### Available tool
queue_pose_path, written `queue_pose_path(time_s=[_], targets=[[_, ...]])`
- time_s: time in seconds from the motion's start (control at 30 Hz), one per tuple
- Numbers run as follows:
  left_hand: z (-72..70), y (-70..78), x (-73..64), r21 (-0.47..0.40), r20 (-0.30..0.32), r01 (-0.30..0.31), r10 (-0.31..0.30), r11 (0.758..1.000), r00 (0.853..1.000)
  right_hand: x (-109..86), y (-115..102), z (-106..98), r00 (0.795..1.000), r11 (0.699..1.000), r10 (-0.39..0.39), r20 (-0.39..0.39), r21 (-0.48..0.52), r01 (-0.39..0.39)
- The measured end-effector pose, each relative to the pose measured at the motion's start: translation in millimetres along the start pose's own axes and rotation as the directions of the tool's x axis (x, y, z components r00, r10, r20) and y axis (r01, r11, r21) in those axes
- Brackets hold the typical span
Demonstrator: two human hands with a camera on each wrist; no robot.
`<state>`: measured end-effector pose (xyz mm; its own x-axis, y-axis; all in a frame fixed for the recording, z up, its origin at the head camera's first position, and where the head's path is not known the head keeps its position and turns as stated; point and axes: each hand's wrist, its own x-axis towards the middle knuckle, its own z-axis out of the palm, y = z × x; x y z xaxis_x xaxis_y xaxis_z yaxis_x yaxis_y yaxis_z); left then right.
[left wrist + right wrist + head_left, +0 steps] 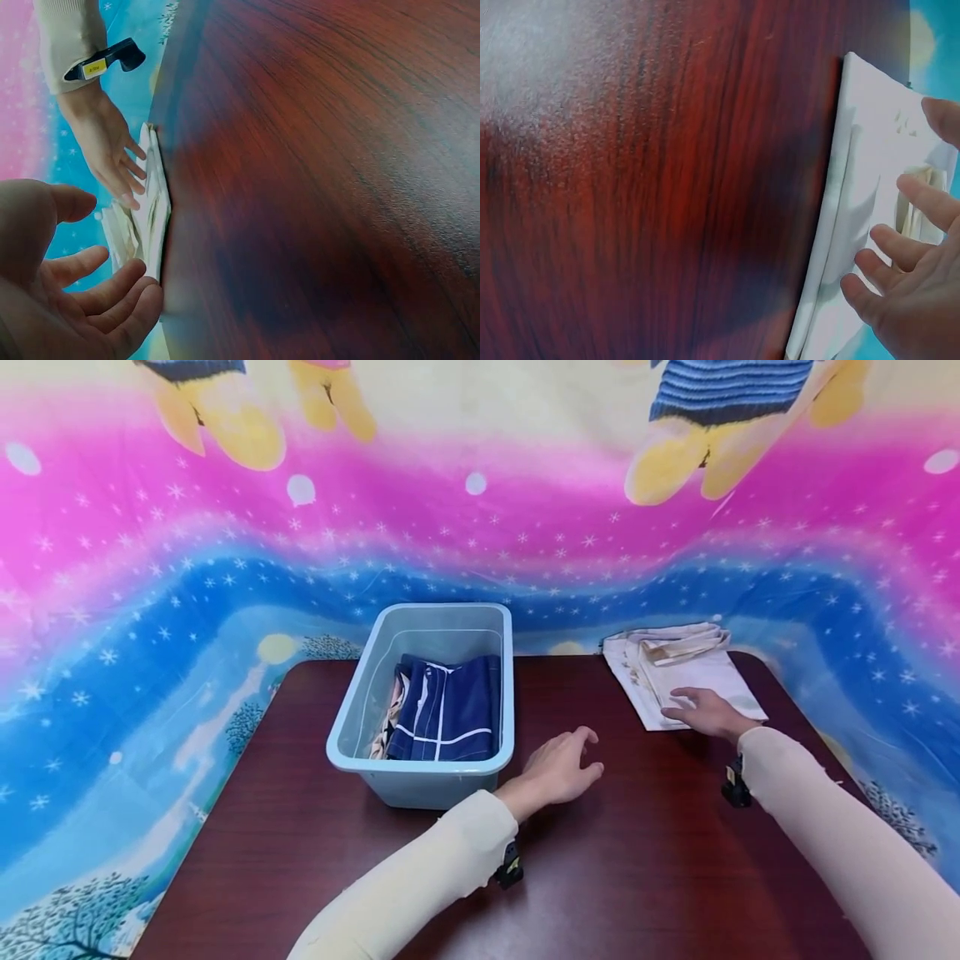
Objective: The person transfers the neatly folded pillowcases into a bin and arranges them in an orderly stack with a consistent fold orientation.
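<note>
A folded white cloth (682, 681), with a cream strap-like strip folded on top, lies at the table's back right; it may be a canvas bag. Over its near right corner hovers my right hand (708, 714), fingers spread and holding nothing. In the right wrist view the fingertips (855, 285) overlap the cloth (851, 180). My left hand (558, 768) is in the air just right of the bin, fingers loosely bent and nothing in them. The light blue plastic bin (420, 787) holds a folded navy cloth (457, 710) with white lines, and a patterned cloth (393, 710) beside it.
The dark red wooden table (622, 860) has rounded back corners. Behind it hangs a pink and blue printed curtain (465, 527), close to the bin and the white cloth. A small black wrist camera (737, 783) sits under each sleeve.
</note>
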<state>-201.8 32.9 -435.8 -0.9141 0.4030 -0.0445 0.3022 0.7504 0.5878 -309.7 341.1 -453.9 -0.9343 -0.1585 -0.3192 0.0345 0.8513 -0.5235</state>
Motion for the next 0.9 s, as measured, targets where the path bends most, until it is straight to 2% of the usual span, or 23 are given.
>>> queue_pose_path(time_s=[0.27, 0.5, 0.9], targets=[[6.3, -10.0, -4.1, 0.009, 0.043, -0.01, 0.01, 1.0, 0.999, 1.1, -1.9, 8.6, 1.0, 0.999, -0.002, 0.031, -0.049, 0.004], [5.8, -18.5, -6.3, 0.02, 0.036, -0.03, 0.029, 0.999, 0.999, 2.9, 4.4, 12.5, 0.999, 0.994, -0.021, 0.041, -0.102, 0.025], [5.4, -25.2, -9.0, -0.011, 0.013, -0.023, 0.023, 1.0, 1.0, -3.0, 7.5, 15.8, 0.998, 0.994, -0.067, 0.012, -0.082, 0.068]])
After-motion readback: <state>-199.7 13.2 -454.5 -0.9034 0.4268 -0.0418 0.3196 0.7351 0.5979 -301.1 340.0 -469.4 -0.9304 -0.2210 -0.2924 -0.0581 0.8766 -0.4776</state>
